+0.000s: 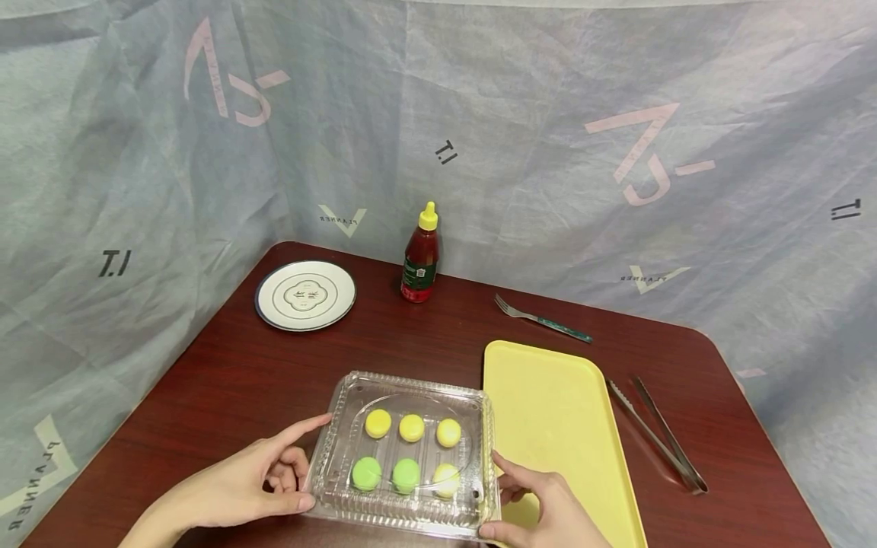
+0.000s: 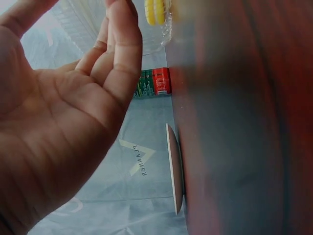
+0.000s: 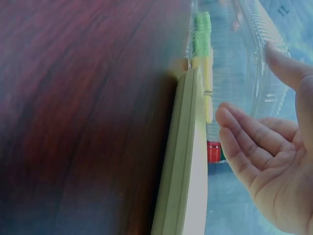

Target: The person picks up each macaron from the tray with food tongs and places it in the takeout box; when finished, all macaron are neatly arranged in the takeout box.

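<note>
A clear plastic clamshell box sits at the front of the table with its lid over yellow macarons and two green macarons. My left hand holds its left side, index finger at the upper edge and thumb at the front corner; the other fingers curl inward. On the opposite side my right hand grips the right edge, thumb at the near corner. In the right wrist view, the box rises beside the yellow tray. Whether the lid is latched cannot be seen.
The yellow tray lies right of the box, partly behind its edge. Metal tongs are farther right, and a fork lies behind the tray. A red sauce bottle stands at the back, with a white plate to its left.
</note>
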The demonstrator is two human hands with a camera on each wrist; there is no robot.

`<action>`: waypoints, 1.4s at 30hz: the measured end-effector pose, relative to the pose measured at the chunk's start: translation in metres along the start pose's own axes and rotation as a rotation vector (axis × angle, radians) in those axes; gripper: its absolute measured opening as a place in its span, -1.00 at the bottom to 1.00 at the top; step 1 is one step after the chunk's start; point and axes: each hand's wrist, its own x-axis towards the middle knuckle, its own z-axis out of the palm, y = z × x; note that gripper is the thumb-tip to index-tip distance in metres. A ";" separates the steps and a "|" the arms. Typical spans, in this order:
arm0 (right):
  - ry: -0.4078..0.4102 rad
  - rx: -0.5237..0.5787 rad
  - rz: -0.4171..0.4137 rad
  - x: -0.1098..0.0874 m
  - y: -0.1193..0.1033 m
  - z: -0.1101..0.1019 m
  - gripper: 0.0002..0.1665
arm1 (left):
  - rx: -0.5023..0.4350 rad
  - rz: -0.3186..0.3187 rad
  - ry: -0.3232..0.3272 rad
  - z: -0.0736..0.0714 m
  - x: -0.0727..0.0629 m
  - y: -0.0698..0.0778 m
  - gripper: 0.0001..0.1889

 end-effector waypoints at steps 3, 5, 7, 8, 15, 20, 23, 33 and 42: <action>0.002 -0.014 0.011 0.000 -0.002 0.001 -0.10 | 0.015 -0.021 0.009 0.001 0.000 0.002 -0.14; 0.002 -0.020 0.011 0.000 -0.003 0.001 -0.10 | 0.016 -0.034 0.014 0.002 0.000 0.003 -0.14; 0.002 -0.017 0.009 0.000 -0.003 0.002 -0.10 | 0.008 -0.048 0.019 0.002 0.000 0.003 -0.14; 0.003 -0.017 0.006 0.000 -0.002 0.002 -0.10 | 0.000 -0.056 0.020 0.003 0.000 0.003 -0.14; 0.015 -0.027 -0.010 -0.001 0.001 0.003 -0.10 | -0.017 -0.085 0.035 0.004 -0.001 0.003 -0.13; 0.018 -0.027 -0.010 -0.002 0.000 0.004 -0.11 | -0.026 -0.077 0.036 0.004 -0.001 0.003 -0.13; 0.011 -0.007 0.034 -0.002 -0.001 0.003 -0.12 | -0.031 -0.071 0.034 0.005 -0.001 0.003 -0.14; 0.046 0.028 0.129 -0.003 -0.004 0.005 -0.08 | -0.018 -0.070 0.033 0.006 -0.002 0.004 -0.16; 0.007 0.114 0.172 -0.003 -0.004 0.002 -0.10 | -0.003 -0.074 0.057 0.006 -0.003 0.002 -0.14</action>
